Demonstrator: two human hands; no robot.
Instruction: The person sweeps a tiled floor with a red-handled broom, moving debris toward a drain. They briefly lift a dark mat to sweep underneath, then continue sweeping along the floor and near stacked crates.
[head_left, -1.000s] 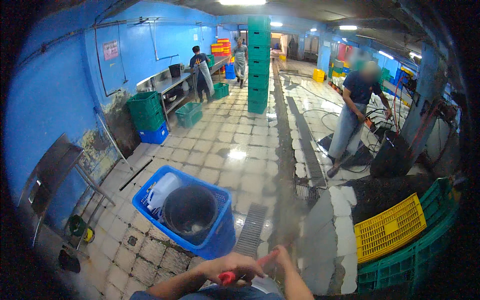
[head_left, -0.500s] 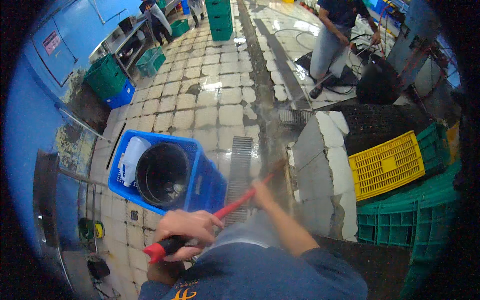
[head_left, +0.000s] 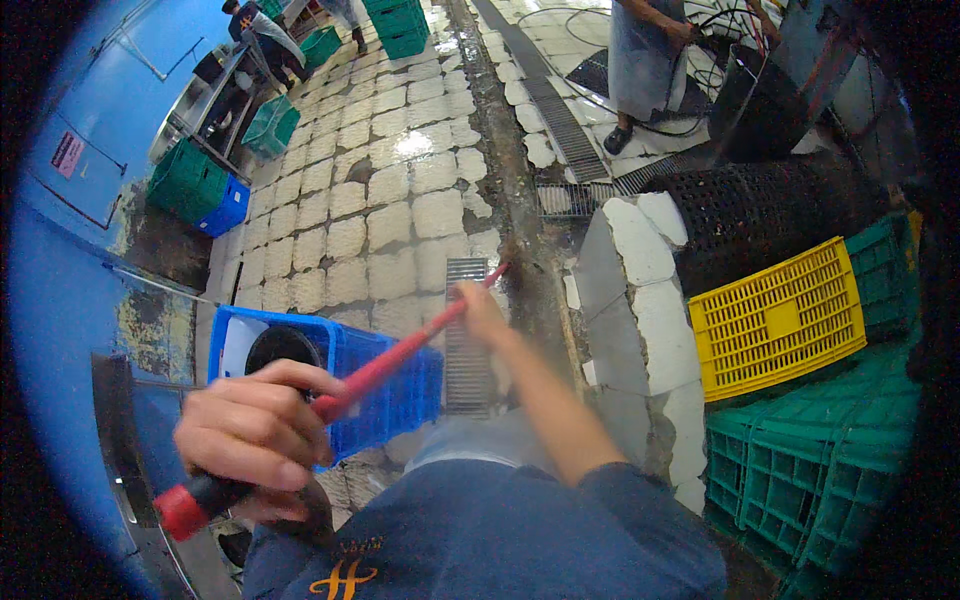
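Note:
A long red pole (head_left: 388,372) with a black grip and a red end cap slants across in front of me. My left hand (head_left: 252,432) is closed around its near end, by the black grip. Farther down, my right hand (head_left: 482,314) wraps the pole above the metal drain grate (head_left: 466,375). The pole's far end reaches the dark, wet floor channel (head_left: 522,215); whatever head it carries cannot be made out. Below the pole, to the left, stands a blue plastic crate (head_left: 405,408) holding a black bucket (head_left: 278,347), partly hidden by my left hand.
A low broken-tiled ledge (head_left: 650,250) runs right of the channel. Beyond it are a black perforated mat (head_left: 760,215), a yellow crate (head_left: 780,320) and green crates (head_left: 770,470). Another person in an apron (head_left: 645,65) stands far right among hoses. Green crates (head_left: 398,28) stand at the back.
My left hand has risen and moved left with the pole's near end. My right hand and the far end have moved farther out and slightly left. The view has shifted.

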